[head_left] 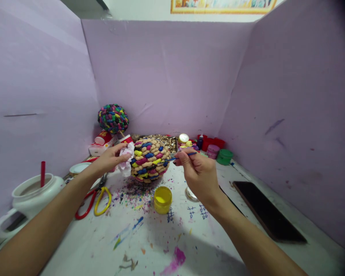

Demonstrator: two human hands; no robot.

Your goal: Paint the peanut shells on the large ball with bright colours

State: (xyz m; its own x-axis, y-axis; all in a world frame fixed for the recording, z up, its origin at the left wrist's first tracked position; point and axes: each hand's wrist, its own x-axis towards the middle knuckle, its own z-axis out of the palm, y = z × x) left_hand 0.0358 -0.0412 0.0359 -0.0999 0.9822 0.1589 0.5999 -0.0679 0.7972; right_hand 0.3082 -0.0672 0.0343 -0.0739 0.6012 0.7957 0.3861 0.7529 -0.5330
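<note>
A round ball covered in peanut shells [149, 159] stands in the middle of the table, some shells painted yellow, blue and magenta, others plain tan. At its left side my left hand [110, 158] is closed on a crumpled tissue [127, 159] that presses against the ball. My right hand [199, 174] pinches a thin blue paintbrush [189, 153] on the right. The brush tip meets or nearly meets the ball's right side; I cannot tell which. In front of the ball sits an uncovered jar of yellow paint [162, 200].
Scissors [94, 201] and a white teapot-like pot [36, 195] with a red straw lie left. A phone [268, 211] rests at right. Behind are a finished-looking coloured ball [113, 119], a tray of shells [163, 142] and a green jar [224, 157]. Lilac panels [166, 76] enclose the table.
</note>
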